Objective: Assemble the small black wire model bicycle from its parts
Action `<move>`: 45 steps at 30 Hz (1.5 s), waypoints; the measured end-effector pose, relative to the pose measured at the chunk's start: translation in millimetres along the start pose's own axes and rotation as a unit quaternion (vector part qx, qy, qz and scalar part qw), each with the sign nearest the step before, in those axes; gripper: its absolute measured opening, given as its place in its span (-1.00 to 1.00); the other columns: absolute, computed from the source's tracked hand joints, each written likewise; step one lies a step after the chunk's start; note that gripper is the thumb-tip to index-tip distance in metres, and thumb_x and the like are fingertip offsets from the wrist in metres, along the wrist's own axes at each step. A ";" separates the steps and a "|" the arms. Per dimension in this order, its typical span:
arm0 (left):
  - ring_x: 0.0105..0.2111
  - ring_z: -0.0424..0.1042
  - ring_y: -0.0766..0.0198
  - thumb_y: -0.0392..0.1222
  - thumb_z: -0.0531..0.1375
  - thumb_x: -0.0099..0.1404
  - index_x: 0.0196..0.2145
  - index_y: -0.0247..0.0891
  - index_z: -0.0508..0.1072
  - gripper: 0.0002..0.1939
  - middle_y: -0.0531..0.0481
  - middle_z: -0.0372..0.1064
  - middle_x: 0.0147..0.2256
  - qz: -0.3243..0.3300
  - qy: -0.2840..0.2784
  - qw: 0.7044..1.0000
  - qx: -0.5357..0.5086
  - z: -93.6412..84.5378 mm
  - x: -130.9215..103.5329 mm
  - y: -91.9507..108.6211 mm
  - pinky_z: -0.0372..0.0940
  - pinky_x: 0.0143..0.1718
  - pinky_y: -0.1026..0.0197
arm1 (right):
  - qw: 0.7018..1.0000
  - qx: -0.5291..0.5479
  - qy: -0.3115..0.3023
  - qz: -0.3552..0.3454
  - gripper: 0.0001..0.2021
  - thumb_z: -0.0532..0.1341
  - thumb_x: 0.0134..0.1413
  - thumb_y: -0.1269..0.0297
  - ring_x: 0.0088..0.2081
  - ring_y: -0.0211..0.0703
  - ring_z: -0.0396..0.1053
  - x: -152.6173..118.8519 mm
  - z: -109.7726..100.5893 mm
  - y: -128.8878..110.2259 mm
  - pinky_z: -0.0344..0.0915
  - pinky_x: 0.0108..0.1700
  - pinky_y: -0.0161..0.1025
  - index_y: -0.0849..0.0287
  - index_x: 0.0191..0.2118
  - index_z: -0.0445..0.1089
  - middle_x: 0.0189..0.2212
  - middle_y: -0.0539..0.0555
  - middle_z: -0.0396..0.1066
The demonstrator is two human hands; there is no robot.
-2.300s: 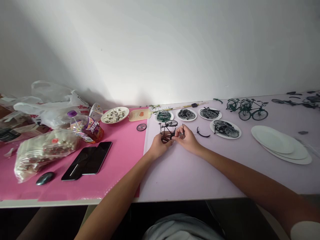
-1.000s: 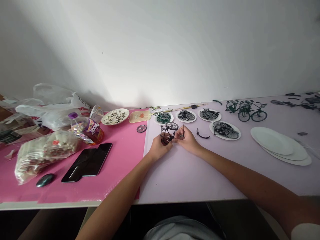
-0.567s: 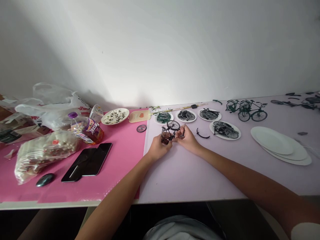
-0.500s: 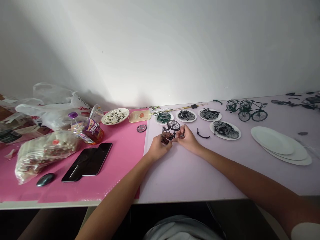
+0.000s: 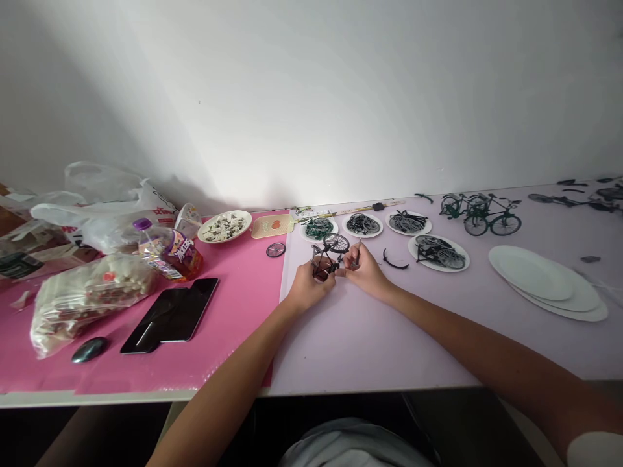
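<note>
Brace the model bicycle point(image 5: 333, 266), clamped in the left hand point(image 5: 311, 285); work lightly with the slim piece point(image 5: 359, 250) pinched in the right hand point(image 5: 364, 269), sparing the far wheel point(image 5: 335, 243)

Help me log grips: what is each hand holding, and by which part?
Left hand: dark model bicycle, by its frame, clear of the visible wheel. Right hand: a slim piece; its gripped part is unclear.

Pink table cover point(image 5: 238, 311): plastic-looking, smooth, glossy; lavender cover point(image 5: 370, 344): smooth, low sheen. Phones point(image 5: 189, 311): glossy, glass-like faces; mouse point(image 5: 90, 349): polished, glossy; bottle point(image 5: 171, 254): clear, shiny plastic; carrier bag point(image 5: 114, 224): thin, crinkled plastic; stacked plates point(image 5: 529, 272): smooth, faintly matt. Miniature bicycle point(image 5: 335, 244): plastic-looking, dull dark finish; wall point(image 5: 321, 104): smooth, matt.
</note>
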State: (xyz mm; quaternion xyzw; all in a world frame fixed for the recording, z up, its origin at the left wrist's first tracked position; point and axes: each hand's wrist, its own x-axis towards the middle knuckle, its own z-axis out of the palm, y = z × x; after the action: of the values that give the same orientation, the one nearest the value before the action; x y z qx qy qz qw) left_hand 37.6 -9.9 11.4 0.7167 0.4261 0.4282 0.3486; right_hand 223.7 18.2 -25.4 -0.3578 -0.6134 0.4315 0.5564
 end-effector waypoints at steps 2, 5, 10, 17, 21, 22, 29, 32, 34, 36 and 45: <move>-0.38 0.40 0.31 -0.24 0.28 0.14 -0.25 -0.28 0.45 -0.82 0.00 0.45 -0.36 -0.010 0.008 1.000 -0.007 0.6 0.4 -1.6 0.26 -0.36 0.29 | 1.000 -0.007 0.005 -0.002 -0.32 0.57 -0.21 0.09 -0.40 -0.23 0.22 0.1 0.5 -0.6 0.17 -0.30 -0.24 0.02 -0.31 -0.02 -0.44 -0.15 0.22; -0.38 0.45 0.28 -0.23 0.30 0.13 -0.23 -0.29 0.47 -0.78 -0.02 0.48 -0.36 -0.034 0.019 0.999 -0.022 1.4 1.3 -2.9 0.29 -0.35 0.28 | 1.000 -0.015 0.009 -0.002 -0.33 0.57 -0.20 0.07 -0.41 -0.23 0.20 -0.2 1.5 -2.2 0.15 -0.31 -0.25 0.02 -0.31 -0.02 -0.46 -0.16 0.20; -0.38 0.50 0.26 -0.23 0.32 0.14 -0.19 -0.30 0.49 -0.74 -0.06 0.52 -0.32 -0.057 0.027 0.997 -0.050 2.7 2.2 -4.8 0.33 -0.34 0.26 | 1.000 -0.020 -0.001 0.003 -0.36 0.54 -0.15 0.07 -0.43 -0.25 0.14 -1.4 2.3 -4.4 0.11 -0.35 -0.26 0.02 -0.32 -0.03 -0.48 -0.17 0.15; -0.43 0.52 0.28 -0.24 0.36 0.11 -0.19 -0.32 0.46 -0.71 -0.07 0.50 -0.30 -0.098 0.036 0.986 -0.132 5.2 3.3 -6.1 0.37 -0.37 0.24 | 0.999 -0.037 -0.005 0.002 -0.40 0.49 -0.06 0.03 -0.44 -0.25 0.11 -2.4 3.3 -6.3 0.08 -0.36 -0.26 0.03 -0.32 -0.02 -0.48 -0.17 0.11; -0.47 0.53 0.28 -0.22 0.38 0.11 -0.21 -0.33 0.44 -0.69 -0.05 0.50 -0.34 -0.122 0.038 0.975 -0.183 4.6 5.2 -4.7 0.40 -0.36 0.22 | 0.999 -0.039 -0.010 0.003 -0.45 0.44 0.03 0.03 -0.45 -0.27 0.04 -3.7 4.1 -8.4 0.04 -0.36 -0.27 0.03 -0.33 -0.02 -0.47 -0.17 0.04; -0.48 0.53 0.28 -0.21 0.38 0.11 -0.21 -0.33 0.44 -0.69 -0.05 0.51 -0.35 -0.127 0.041 0.973 -0.187 4.1 5.7 -4.1 0.41 -0.36 0.21 | 0.999 -0.040 -0.012 0.001 -0.48 0.42 0.07 0.03 -0.46 -0.27 0.01 -4.2 4.0 -9.2 0.03 -0.36 -0.27 0.03 -0.33 -0.02 -0.48 -0.17 0.01; -0.48 0.54 0.24 -0.17 0.41 0.09 -0.24 -0.33 0.46 -0.69 -0.07 0.55 -0.36 -0.147 0.049 0.968 -0.198 2.4 7.3 -1.7 0.43 -0.37 0.19 | 0.997 -0.070 -0.015 0.016 -0.57 0.28 0.22 0.00 -0.49 -0.27 -0.08 -8.8 3.9 -17.8 0.00 -0.39 -0.27 0.05 -0.36 -0.01 -0.50 -0.16 -0.10; -0.49 0.53 0.25 -0.17 0.41 0.08 -0.25 -0.32 0.45 -0.68 -0.05 0.54 -0.38 -0.147 0.051 0.968 -0.195 3.3 7.2 -2.8 0.42 -0.38 0.20 | 0.996 -0.080 -0.023 0.012 -0.56 0.30 0.20 0.03 -0.49 -0.28 -0.08 -9.5 4.5 -19.2 0.00 -0.39 -0.27 0.06 -0.37 -0.01 -0.49 -0.16 -0.11; -0.49 0.53 0.26 -0.17 0.41 0.08 -0.24 -0.32 0.45 -0.67 -0.02 0.52 -0.40 -0.148 0.050 0.968 -0.194 3.9 7.1 -3.5 0.41 -0.38 0.20 | 0.996 -0.087 -0.026 0.005 -0.56 0.32 0.18 0.04 -0.49 -0.29 -0.08 -9.4 4.7 -19.3 0.00 -0.39 -0.27 0.06 -0.38 -0.01 -0.49 -0.15 -0.11; -0.49 0.53 0.26 -0.16 0.41 0.09 -0.22 -0.32 0.44 -0.66 -0.01 0.51 -0.41 -0.148 0.047 0.969 -0.193 4.3 7.1 -4.2 0.41 -0.38 0.21 | 0.995 -0.093 -0.028 0.001 -0.55 0.33 0.17 0.04 -0.49 -0.28 -0.07 -9.2 4.5 -19.0 0.00 -0.39 -0.27 0.06 -0.39 -0.01 -0.49 -0.15 -0.10; -0.50 0.51 0.29 -0.11 0.44 0.09 -0.22 -0.33 0.42 -0.61 -0.05 0.52 -0.38 -0.122 0.035 0.975 -0.180 5.5 6.6 -10.7 0.40 -0.40 0.22 | 0.994 -0.103 -0.029 -0.001 -0.53 0.34 0.15 -0.03 -0.49 -0.29 -0.08 -7.2 2.6 -13.8 0.01 -0.41 -0.29 0.06 -0.39 0.01 -0.50 -0.15 -0.09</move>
State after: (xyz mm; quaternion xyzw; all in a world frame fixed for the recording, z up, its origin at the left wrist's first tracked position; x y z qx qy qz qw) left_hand 41.0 -0.4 2.1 0.5693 0.4380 0.4769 0.5066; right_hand 222.6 6.1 -15.3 -0.3994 -0.6710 0.3757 0.4991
